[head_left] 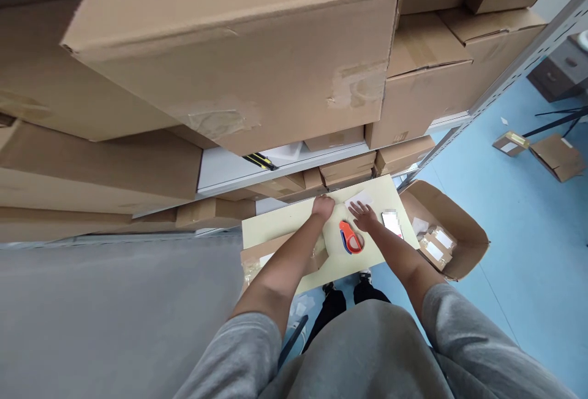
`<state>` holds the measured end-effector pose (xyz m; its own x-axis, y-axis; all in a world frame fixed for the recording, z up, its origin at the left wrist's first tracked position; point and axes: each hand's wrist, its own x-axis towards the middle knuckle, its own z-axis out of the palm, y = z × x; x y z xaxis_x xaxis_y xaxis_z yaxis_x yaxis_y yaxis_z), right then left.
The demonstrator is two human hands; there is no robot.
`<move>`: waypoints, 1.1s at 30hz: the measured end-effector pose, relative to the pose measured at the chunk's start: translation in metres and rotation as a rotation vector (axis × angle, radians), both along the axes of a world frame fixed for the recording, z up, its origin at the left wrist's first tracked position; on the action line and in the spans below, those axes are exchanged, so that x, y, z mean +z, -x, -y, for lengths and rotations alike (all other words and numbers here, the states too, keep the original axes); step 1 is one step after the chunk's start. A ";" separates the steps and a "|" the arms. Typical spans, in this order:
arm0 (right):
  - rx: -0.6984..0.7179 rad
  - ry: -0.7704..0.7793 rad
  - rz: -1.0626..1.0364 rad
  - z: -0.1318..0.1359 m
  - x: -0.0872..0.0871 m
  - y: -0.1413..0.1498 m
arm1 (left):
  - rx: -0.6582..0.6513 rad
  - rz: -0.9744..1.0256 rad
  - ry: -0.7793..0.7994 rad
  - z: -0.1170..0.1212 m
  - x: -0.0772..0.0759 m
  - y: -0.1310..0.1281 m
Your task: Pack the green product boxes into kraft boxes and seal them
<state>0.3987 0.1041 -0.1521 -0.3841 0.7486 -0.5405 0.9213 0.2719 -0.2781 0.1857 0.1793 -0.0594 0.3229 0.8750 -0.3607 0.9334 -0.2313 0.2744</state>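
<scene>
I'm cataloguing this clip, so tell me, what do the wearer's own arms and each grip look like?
The left grip and right grip are bare hands, with no gloves visible; rings are too small to tell. The left forearm and right forearm are uncovered. Both sleeves are short and grey, faintly mottled. No cables or watch show.

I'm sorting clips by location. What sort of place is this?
Probably a stockroom or packing area: cartons crowd the shelves, a tape dispenser lies on the small table, and an open box beside it holds parcels.
</scene>
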 end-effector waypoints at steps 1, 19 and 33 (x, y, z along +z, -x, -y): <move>-0.014 0.007 -0.010 -0.001 0.005 0.000 | 0.033 -0.018 0.010 -0.002 0.004 0.005; -0.714 0.199 -1.257 0.012 0.160 0.112 | 0.455 0.719 0.145 0.105 0.108 0.132; -0.690 0.334 -1.168 0.090 0.209 0.200 | 0.282 0.422 -0.145 0.197 0.148 0.220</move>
